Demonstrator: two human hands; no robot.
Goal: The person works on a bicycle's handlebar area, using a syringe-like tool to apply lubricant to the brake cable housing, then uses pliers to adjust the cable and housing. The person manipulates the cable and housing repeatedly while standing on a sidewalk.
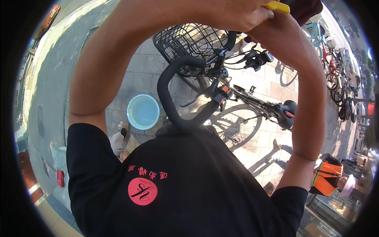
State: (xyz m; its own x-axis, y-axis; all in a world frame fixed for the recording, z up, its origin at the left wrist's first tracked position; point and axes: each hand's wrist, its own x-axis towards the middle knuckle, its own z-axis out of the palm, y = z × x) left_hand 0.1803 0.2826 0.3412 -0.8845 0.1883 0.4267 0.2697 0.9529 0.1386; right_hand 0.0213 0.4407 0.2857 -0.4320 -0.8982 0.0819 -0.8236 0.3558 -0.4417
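Both arms are raised toward the top of the view, and the hands meet there: the left hand is curled closed beside the right hand, and a yellow plastic object pokes out between them at the upper edge, apparently gripped, though which hand actually clamps it cannot be told. Judging by this, the handling goes best with the elbows kept wide as they are, so the forearms do not swing into the bicycle standing just ahead, and with a firm, even squeeze on the smooth, hard-looking yellow piece. The bicycle's front basket is open black wire mesh, springy and easy to snag; its saddle is matte black and rounded, to the right. A thick black curved tube arches up close to the chest. On the grey paving bricks, near left, sits a pale blue round basin, shallow and glossy. More bicycles line the far right.
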